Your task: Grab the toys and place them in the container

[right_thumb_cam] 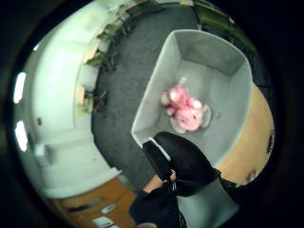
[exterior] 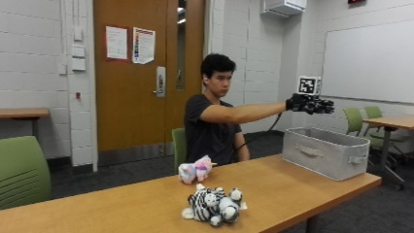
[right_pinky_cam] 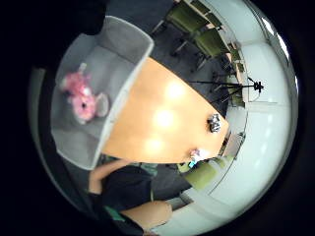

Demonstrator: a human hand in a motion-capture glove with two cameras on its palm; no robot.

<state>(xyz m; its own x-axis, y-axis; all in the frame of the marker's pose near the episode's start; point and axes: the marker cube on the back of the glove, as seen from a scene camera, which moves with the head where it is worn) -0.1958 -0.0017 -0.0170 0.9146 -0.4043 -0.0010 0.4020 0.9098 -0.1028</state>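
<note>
Pink plush toy [right_thumb_cam: 184, 111] lies in the grey bin [exterior: 323, 154] — gloved right hand [exterior: 310, 104], fingers spread, empty — reach next for the zebra plush [exterior: 212, 205].

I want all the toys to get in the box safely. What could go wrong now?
1. The grey container stands near the table's end, so a careless drop or bump might nudge it toward the edge.
2. The zebra toy and the pink-and-blue toy lie far from the container; the gloved right hand, now held open above it, has a long carry, and a toy could slip on the way.
3. The pink toy is already safely inside.
</note>
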